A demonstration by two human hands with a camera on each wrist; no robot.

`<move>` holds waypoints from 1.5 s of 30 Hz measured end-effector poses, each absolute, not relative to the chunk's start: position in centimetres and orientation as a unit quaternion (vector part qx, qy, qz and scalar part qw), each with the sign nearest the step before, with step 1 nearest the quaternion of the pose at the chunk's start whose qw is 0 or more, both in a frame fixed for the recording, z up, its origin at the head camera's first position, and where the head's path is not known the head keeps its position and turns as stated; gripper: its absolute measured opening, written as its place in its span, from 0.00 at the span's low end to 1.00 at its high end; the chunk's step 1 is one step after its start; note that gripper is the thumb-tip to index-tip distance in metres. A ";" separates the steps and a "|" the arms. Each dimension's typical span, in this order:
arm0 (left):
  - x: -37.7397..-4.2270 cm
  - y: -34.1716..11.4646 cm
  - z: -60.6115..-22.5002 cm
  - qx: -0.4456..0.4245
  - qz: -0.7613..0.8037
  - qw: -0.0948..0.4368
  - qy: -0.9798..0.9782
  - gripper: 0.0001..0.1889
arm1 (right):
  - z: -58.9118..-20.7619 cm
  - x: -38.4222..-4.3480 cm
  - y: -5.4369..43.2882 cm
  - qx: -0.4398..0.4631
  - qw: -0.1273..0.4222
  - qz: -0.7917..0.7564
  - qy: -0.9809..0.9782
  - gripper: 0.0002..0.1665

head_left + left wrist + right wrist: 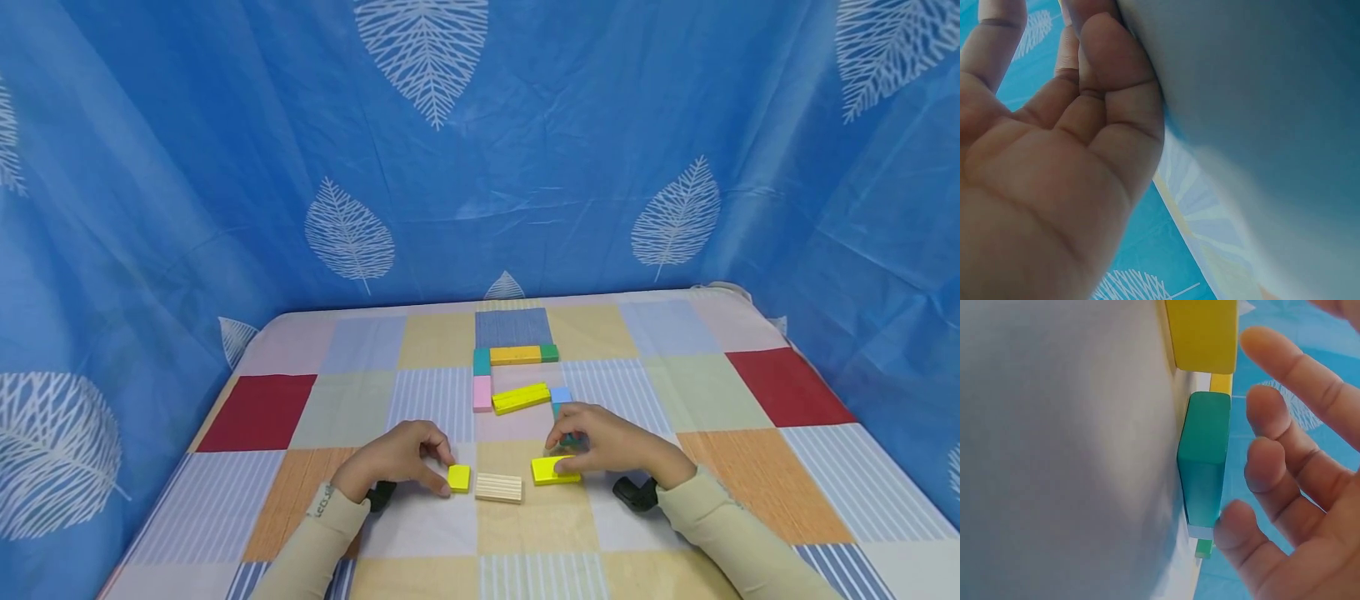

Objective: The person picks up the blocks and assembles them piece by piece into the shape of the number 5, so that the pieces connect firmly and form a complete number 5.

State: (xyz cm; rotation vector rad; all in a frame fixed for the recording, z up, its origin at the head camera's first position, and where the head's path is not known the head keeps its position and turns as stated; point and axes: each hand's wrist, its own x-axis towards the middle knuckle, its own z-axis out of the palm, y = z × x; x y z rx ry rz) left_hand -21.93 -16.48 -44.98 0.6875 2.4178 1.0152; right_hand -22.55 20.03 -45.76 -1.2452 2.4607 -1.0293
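My left hand (401,457) is at a small yellow block (459,478), thumb and index fingertips close together around its left end. In the left wrist view the fingers are bent and the palm shows. My right hand (607,442) hovers low over a longer yellow block (542,472), its thumb overlapping the top face. In the right wrist view the loosely bent fingers (1269,412) stand beside that yellow block (1204,337) and a teal block (1204,431). A plain ridged wooden block (498,488) lies between the two hands.
Beyond the hands, an orange block (515,355), a green block (550,353), a teal block (482,362) and a pink block (482,393) form a corner. A slanted yellow block (521,398) and a blue block (560,395) lie nearer. Blue curtains (510,167) surround the patchwork-covered table (420,575).
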 end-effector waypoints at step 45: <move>-22.0 -16.3 -45.1 0.240 0.362 0.215 0.875 0.14 | -45.3 -22.2 19.9 -0.400 0.111 -0.289 0.863 0.17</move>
